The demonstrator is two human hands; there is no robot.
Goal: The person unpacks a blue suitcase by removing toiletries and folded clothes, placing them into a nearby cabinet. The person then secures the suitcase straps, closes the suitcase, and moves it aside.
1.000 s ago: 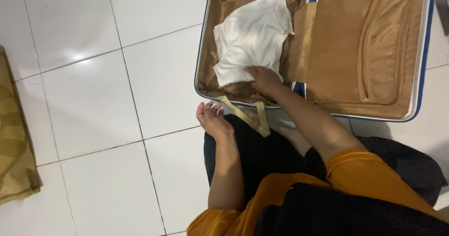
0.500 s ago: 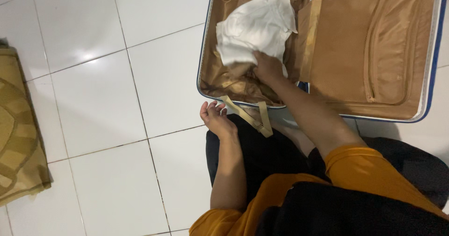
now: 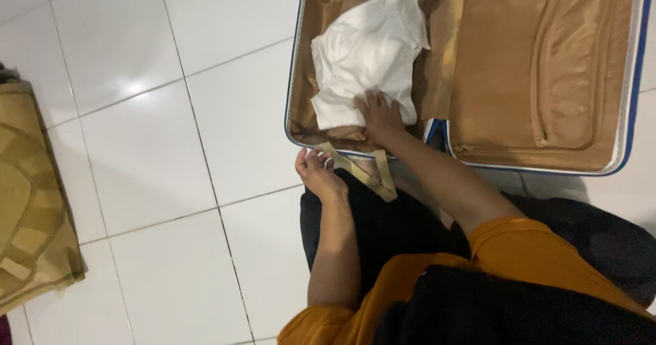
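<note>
I see my right hand (image 3: 380, 118) pressing flat, fingers spread and nothing clasped, on the white folded garment (image 3: 365, 58), pinning it so it lies settled in the left half of the open suitcase (image 3: 632, 78). My left hand (image 3: 316, 173) hovers loosely curled, grip released, just outside the suitcase's near rim, touching the tan packing strap (image 3: 365, 174) that hangs over that rim.

I see glossy white floor tiles (image 3: 157, 147) catching the light. The suitcase (image 3: 632, 78) has a hard blue rim and shiny, satin-like tan lining (image 3: 512, 64). The white garment (image 3: 365, 58) looks like soft matt cloth; the straps (image 3: 369, 174) look woven.
</note>
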